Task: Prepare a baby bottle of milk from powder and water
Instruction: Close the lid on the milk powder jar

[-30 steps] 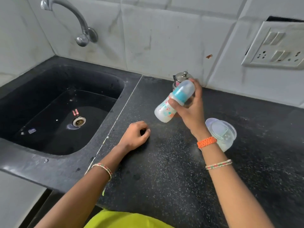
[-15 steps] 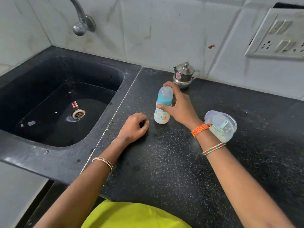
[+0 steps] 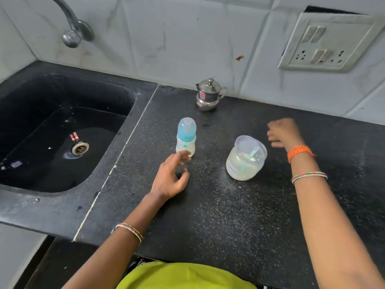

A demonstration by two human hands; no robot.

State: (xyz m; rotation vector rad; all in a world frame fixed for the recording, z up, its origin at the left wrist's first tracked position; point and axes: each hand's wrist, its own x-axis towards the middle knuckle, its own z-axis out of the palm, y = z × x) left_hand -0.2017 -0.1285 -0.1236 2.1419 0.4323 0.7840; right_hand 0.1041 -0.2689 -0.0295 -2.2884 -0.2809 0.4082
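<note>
A small baby bottle [image 3: 186, 137] with a blue collar, clear cap and white milk stands upright on the black speckled counter [image 3: 218, 215]. My left hand [image 3: 171, 176] hovers just in front of its base, fingers loosely spread, holding nothing. A lidded clear plastic jar [image 3: 245, 158] of white powder with a scoop inside sits to the right of the bottle. My right hand [image 3: 284, 132] is blurred in motion behind and to the right of the jar, fingers apart, empty. A small steel lidded pot [image 3: 209, 94] stands at the back wall.
A black sink [image 3: 27, 176] with a steel drain fills the left side, under a steel tap [image 3: 71, 28]. A switch and socket plate [image 3: 327, 42] is on the tiled wall at the upper right. The counter's front edge runs below my arms.
My right hand set the bottle upright on the counter, let go and moved right past the jar. My left hand opened from a loose fist and rose toward the bottle's base.
</note>
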